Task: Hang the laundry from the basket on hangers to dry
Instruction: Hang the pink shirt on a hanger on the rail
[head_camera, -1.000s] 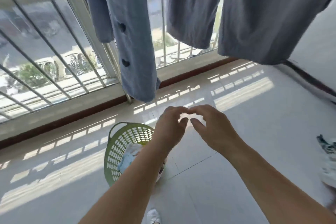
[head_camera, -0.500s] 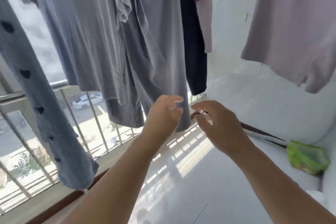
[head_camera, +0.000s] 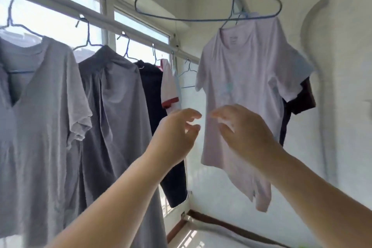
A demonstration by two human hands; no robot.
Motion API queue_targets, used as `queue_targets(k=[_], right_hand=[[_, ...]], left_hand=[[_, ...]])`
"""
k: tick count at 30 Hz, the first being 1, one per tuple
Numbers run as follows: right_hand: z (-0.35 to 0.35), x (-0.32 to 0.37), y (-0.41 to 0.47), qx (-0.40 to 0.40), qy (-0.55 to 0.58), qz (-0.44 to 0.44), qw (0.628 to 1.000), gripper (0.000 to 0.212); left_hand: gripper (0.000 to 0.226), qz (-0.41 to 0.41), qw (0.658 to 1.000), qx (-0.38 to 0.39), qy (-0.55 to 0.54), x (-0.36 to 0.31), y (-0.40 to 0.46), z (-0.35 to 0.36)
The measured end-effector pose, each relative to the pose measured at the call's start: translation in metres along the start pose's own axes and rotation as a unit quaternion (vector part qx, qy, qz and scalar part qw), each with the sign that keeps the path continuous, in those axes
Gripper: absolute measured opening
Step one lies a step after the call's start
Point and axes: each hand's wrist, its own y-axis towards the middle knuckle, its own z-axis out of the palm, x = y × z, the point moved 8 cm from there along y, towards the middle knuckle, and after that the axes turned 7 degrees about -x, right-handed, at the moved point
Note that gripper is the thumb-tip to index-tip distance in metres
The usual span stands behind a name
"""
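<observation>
A: Largest first. What hung along the far rail?

B: Left to right: a grey V-neck shirt, a darker grey garment, a black piece, a white sleeve with red trim, each on a wire hanger. Right of them, nearer, a pale pink T-shirt hung from the overhead bar with a dark garment behind it.

A: Containers?

B: No basket in view.

A: Spare hangers, open room?

B: One bare blue hanger overhead; a small one at the rail's right end, against the white wall. A gap lay between the black piece and the pink shirt.

A: Hands?

B: Left hand and right hand raised in that gap, fingers loosely curled, tips near but apart, gripping nothing.
</observation>
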Motion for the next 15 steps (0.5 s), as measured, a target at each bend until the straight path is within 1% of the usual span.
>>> queue_targets(k=[3, 7, 9, 12, 15], right_hand=[[-0.009, -0.007, 0.046, -0.002, -0.086, -0.023, 0.996, 0.033], [-0.016, -0.012, 0.109, -0.019, -0.218, -0.041, 0.975, 0.036], [-0.019, -0.013, 0.14, -0.037, -0.284, -0.047, 0.957, 0.039], [-0.019, -0.018, 0.183, -0.055, -0.379, -0.061, 0.922, 0.042], [-0.019, -0.028, 0.219, -0.083, -0.447, -0.079, 0.887, 0.037]], left_hand=[[0.028, 0.029, 1.0, -0.003, 0.0, -0.008, 0.047, 0.011], [0.031, 0.065, 0.998, 0.0, 0.006, -0.01, 0.109, 0.028], [0.032, 0.074, 0.997, -0.001, 0.005, -0.009, 0.141, 0.033], [0.032, 0.066, 0.998, -0.005, -0.009, -0.005, 0.183, 0.038], [0.034, 0.082, 0.996, -0.018, 0.032, -0.005, 0.216, 0.044]])
